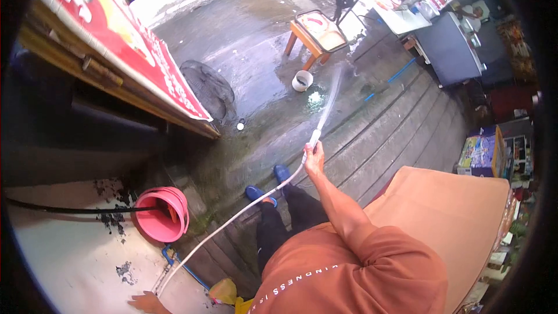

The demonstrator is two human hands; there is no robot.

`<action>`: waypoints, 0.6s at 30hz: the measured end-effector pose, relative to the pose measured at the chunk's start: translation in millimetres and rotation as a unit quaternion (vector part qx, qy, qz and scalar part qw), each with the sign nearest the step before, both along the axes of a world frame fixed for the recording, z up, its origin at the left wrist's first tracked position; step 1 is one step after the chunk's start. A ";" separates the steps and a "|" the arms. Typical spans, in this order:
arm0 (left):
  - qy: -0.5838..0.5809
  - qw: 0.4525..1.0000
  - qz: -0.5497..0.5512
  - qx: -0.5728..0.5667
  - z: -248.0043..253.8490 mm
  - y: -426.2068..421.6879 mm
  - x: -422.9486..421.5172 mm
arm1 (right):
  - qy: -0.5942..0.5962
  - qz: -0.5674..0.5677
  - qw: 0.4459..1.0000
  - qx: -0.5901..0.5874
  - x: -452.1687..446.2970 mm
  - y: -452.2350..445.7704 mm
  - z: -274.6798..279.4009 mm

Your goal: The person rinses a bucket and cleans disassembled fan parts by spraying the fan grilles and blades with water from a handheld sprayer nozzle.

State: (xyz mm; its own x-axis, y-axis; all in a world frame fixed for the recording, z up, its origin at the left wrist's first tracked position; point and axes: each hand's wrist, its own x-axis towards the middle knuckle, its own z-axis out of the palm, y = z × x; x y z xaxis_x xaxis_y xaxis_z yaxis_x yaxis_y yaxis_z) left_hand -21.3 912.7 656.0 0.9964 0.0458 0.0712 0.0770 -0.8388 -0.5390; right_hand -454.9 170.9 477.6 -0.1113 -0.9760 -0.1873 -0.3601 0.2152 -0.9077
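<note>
My right hand (314, 158) is closed around a white spray nozzle (314, 138) at the end of a pale hose (224, 224). A fan of water leaves the nozzle and falls on the wet concrete floor (261, 90) near a wooden stool. The hose curves down past my legs to the lower left. There my left hand (148, 302) lies with fingers stretched out against the pale wall (75, 256), close to the hose and a blue pipe (195, 276). It appears to hold nothing.
A wooden stool (319, 38) stands ahead beside a white bucket (302, 81). On the left are a red banner (125, 38) and a pink bucket (160, 221). Cardboard (444, 221), a printed box (481, 152) and a grey cabinet (444, 49) line the right.
</note>
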 end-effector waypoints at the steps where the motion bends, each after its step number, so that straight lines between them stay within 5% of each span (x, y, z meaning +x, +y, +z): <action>1: -0.025 0.999 -0.031 -0.022 5.0 -21.1 -18.4 | -0.010 -0.006 1.000 0.001 -2.9 -2.7 4.7; 5: -0.123 0.979 -0.148 -0.063 -9.9 -46.4 -48.2 | -0.034 -0.020 0.999 -0.001 -21.7 -5.8 6.9; 8: -0.022 0.994 -0.054 -0.094 -1.5 -95.5 -89.8 | -0.040 -0.008 0.999 0.000 -35.0 -10.0 16.5; 10: 0.126 0.988 -0.058 -0.066 -48.4 -66.3 -94.4 | -0.026 -0.005 1.000 -0.015 -43.6 -9.0 22.0; 13: 0.114 0.961 -0.005 -0.250 -92.0 -84.5 -127.8 | -0.039 -0.015 0.999 -0.035 -57.0 -10.0 22.7; 18: 0.227 0.923 -0.025 -0.309 -111.4 -136.0 -188.9 | -0.010 -0.033 0.999 -0.042 -76.7 -11.4 45.6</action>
